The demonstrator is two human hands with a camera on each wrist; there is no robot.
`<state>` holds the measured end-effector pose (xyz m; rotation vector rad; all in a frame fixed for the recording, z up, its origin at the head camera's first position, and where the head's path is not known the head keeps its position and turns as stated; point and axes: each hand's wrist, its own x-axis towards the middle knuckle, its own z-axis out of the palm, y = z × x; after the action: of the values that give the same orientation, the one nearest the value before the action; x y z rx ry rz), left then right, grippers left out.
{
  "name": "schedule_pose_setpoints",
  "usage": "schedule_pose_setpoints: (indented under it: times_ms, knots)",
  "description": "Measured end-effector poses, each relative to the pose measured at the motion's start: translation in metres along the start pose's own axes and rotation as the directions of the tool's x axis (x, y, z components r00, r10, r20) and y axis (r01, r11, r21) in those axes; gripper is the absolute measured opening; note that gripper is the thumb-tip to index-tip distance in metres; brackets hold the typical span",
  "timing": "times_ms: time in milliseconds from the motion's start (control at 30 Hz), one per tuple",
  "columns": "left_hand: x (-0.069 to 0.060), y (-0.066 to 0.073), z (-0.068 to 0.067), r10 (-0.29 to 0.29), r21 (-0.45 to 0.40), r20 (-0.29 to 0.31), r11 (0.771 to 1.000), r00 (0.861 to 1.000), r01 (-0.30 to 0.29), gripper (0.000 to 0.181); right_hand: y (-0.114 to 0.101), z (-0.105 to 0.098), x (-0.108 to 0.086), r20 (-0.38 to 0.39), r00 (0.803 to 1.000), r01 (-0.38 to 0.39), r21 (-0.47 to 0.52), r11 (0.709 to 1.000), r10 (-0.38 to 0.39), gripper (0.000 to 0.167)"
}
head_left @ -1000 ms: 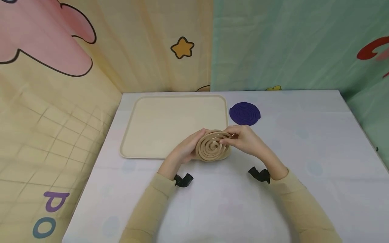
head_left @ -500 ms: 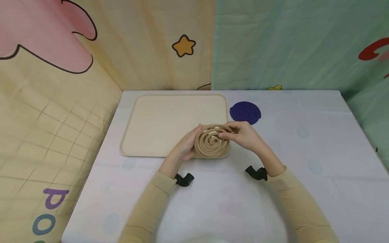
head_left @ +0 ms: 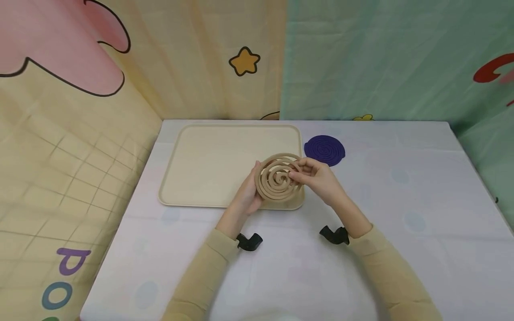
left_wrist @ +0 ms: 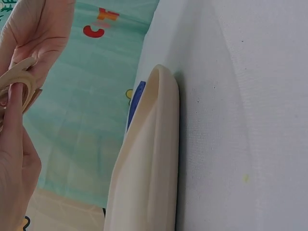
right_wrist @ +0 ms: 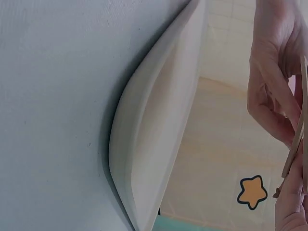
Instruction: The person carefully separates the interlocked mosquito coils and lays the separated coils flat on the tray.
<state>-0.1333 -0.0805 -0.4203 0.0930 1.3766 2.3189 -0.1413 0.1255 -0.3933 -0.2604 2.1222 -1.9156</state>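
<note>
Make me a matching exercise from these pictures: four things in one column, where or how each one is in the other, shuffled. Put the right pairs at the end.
Things
1. Tray
2. Beige spiral
3. Star
4. Purple spiral

Places and states
A. Printed on the cloth behind the table
B. Lying on the table, to the right of the tray
C. Resting on the table, with rounded corners and a raised rim
D. Held up between the left hand and the right hand

Pairs
1-C, 2-D, 3-A, 4-B
</note>
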Motion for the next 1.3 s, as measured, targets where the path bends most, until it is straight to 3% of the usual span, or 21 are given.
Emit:
schedule_pose_setpoints:
  times_ms: [167, 400, 533, 800, 933, 1100, 1300]
  knots:
    - [0.001, -0.006, 0.002, 0.011, -0.074, -0.041, 0.997, 0.999, -0.014, 0.064, 0.005, 0.003, 0.001, -0.056, 0.998, -0.019, 0.052, 0.998, 0.022, 0.028]
    - [0.002, -0.011, 0.002, 0.000, -0.029, -0.070, 1.000, 0.998, -0.002, 0.061, 0.006, 0.002, 0.004, -0.087, 0.995, -0.041, 0.086, 0.995, 0.048, 0.023]
    - [0.001, -0.011, 0.002, 0.006, -0.057, -0.079, 0.998, 0.997, -0.010, 0.059, 0.006, 0.003, 0.004, -0.078, 0.994, -0.063, 0.131, 0.989, 0.074, 0.014]
    - [0.003, -0.015, 0.004, 0.095, -0.100, -0.049, 0.990, 0.994, -0.099, 0.055, 0.007, 0.005, 0.004, -0.079, 0.989, -0.107, 0.216, 0.971, 0.127, 0.026]
    - [0.005, -0.019, 0.006, 0.130, -0.120, -0.091, 0.983, 0.987, -0.140, 0.046, 0.008, 0.007, 0.004, -0.093, 0.985, -0.114, 0.261, 0.959, 0.142, 0.027]
    - [0.007, -0.022, 0.007, 0.151, -0.142, -0.165, 0.974, 0.975, -0.175, 0.037, 0.011, 0.008, 0.003, -0.098, 0.984, -0.109, 0.343, 0.933, 0.151, 0.015]
    - [0.010, -0.019, 0.008, 0.155, -0.258, -0.241, 0.942, 0.958, -0.217, 0.035, 0.014, 0.010, 0.002, -0.095, 0.984, -0.097, 0.424, 0.900, 0.150, 0.010]
